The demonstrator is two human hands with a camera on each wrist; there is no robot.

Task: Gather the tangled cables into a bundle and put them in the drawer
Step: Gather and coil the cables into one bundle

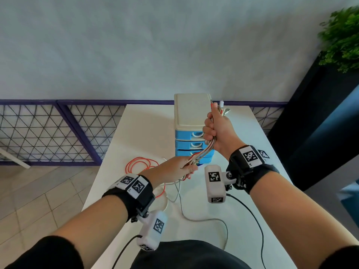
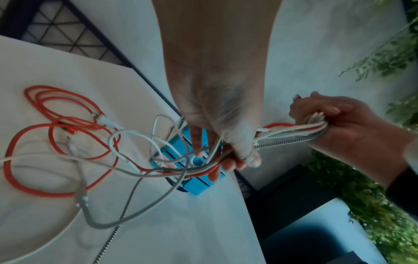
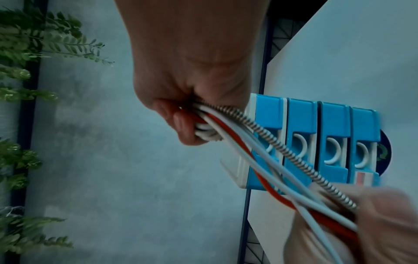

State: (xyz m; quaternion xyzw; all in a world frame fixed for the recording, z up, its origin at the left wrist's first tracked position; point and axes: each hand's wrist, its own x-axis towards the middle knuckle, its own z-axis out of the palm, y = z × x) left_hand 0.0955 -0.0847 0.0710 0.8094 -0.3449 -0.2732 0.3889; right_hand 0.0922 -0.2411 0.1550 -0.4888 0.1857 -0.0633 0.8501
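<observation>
Several cables [image 1: 204, 152] [image 2: 291, 133] [image 3: 278, 169], orange, white, grey and braided, run taut between my two hands above the table. My right hand [image 1: 217, 129] [image 2: 328, 117] [image 3: 187, 116] grips the connector ends, raised in front of the drawer unit. My left hand [image 1: 180, 166] [image 2: 224, 142] [image 3: 373, 223] holds the same strands lower down. The loose lengths [image 1: 143, 166] [image 2: 63, 142] lie in loops on the table. A small drawer unit [image 1: 192, 121] [image 3: 328, 142] with several blue drawers, all closed, stands at the back of the table.
The white table [image 1: 147, 133] ends near a purple mesh railing [image 1: 58, 131] at the far side. A green plant [image 1: 342, 41] stands at the right. Black leads from the wrist cameras hang by my body.
</observation>
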